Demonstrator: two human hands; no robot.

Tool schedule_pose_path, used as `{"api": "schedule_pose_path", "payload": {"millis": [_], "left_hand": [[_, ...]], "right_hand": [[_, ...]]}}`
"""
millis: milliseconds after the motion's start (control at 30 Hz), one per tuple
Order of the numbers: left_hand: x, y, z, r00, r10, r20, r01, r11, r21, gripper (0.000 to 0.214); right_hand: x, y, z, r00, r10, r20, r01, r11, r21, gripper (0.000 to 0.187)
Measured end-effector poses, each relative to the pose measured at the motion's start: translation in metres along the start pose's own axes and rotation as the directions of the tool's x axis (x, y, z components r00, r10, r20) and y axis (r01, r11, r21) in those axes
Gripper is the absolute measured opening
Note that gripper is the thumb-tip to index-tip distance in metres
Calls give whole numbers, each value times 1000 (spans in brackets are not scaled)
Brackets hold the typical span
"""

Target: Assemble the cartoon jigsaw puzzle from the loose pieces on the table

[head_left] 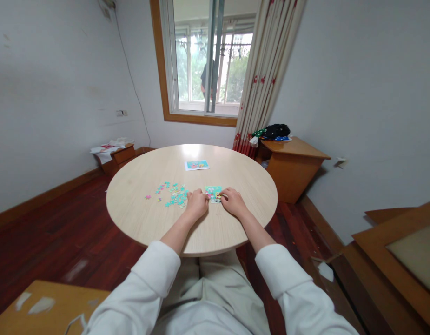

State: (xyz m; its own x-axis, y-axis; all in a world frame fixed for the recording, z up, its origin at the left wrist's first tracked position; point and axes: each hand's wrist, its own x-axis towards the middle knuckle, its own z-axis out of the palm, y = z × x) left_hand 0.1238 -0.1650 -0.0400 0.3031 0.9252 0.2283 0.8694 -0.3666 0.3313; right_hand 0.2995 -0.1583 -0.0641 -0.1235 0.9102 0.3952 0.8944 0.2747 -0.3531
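Fingers [226, 191] either side, puzzle [213, 190] between

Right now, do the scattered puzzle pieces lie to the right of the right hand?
No, the scattered puzzle pieces lie on the other side, to the left of the left hand.

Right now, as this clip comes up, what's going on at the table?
A person works with both hands on a joined section of jigsaw puzzle on a round table. The left hand is at its left side, the right hand at its right; whether either grips a piece is too small to tell. Loose pieces lie scattered left of the left hand, and a printed picture sheet lies farther back.
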Motion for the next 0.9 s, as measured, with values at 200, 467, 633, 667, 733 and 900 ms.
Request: {"api": "schedule_pose_path", "payload": {"millis": [200,467,633,667,733,900], "left_hand": [[0,1,-2,1000,-9,-19,9,1000,0,35],[0,-2,0,1000,-1,0,1,1000,0,37],[0,-1,0,1000,-8,19,7,1000,1,37],[0,-1,0,1000,-9,21,9,1000,1,37],[1,-1,0,1000,-14,21,14,1000,0,36],[1,-2,0,1000,-14,19,14,1000,-5,36]], "right_hand": [[0,-1,0,1000,1,-7,-1,1000,7,21],[0,-2,-2,1000,-3,-6,3,1000,20,22],[-1,-2,-2,1000,-1,-1,1,1000,9,22],[-1,-2,-2,1000,-1,-1,1,1000,8,22],[0,-1,-1,1000,-3,-2,3,1000,9,22],[0,0,0,1000,-6,-6,6,1000,9,22]]}}
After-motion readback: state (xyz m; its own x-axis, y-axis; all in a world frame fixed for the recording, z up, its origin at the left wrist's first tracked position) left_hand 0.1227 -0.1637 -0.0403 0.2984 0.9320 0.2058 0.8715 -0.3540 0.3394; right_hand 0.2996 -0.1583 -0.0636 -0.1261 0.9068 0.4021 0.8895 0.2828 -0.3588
